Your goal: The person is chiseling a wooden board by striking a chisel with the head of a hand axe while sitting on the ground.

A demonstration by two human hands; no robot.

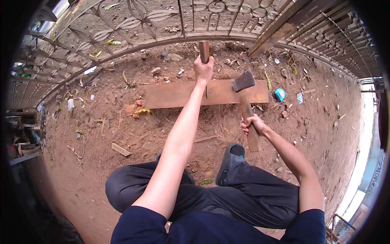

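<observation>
My left hand (pixel 204 71) is closed around a short length of squared wood (pixel 204 49), whose upper end sticks out past my fingers. It is held over a long flat wooden board (pixel 170 94) lying on the ground; whether its lower end touches the board is hidden. A thin dark line shows on the board below my wrist. My right hand (pixel 254 124) grips the wooden handle of an axe (pixel 246 105) at its lower part. The dark metal axe head (pixel 243 81) is over the board's right portion.
A blue tape measure (pixel 279 94) sits on the dirt beyond the board's right end. Ornate metal fencing (pixel 183 39) borders the far side, with a wooden post (pixel 276 32) leaning there. Wood scraps (pixel 121 149) and leaves litter the ground. My sandalled foot (pixel 230 162) is near the board.
</observation>
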